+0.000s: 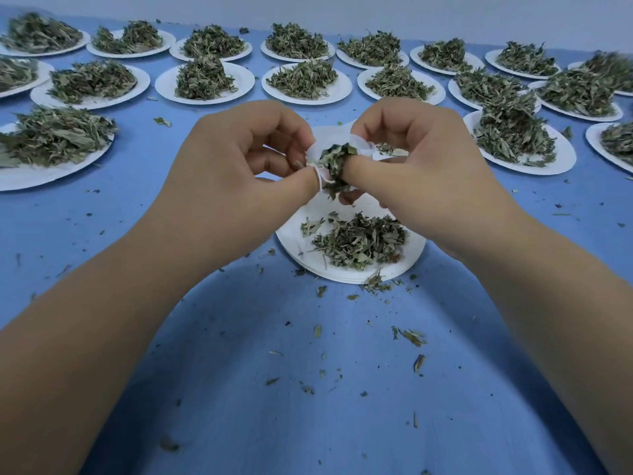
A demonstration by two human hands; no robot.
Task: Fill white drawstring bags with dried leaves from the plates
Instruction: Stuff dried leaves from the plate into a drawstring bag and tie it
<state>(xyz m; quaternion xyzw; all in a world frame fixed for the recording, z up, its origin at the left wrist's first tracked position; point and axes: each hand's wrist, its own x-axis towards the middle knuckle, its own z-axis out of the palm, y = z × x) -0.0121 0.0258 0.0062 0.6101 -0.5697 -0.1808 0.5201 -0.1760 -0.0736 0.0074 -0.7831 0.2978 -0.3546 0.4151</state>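
Together left hand (236, 166) and right hand (421, 166) pinch a leaf-filled bag (314, 153).

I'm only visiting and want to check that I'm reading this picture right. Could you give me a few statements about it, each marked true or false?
1. The left hand and right hand both hold the bag. True.
2. The bag is empty. False: leaves stick out of its mouth.
3. The plate below the hands carries loose leaves. True.
4. The table is red. False: it is blue.
5. The back plates are bare. False: they carry leaf piles.
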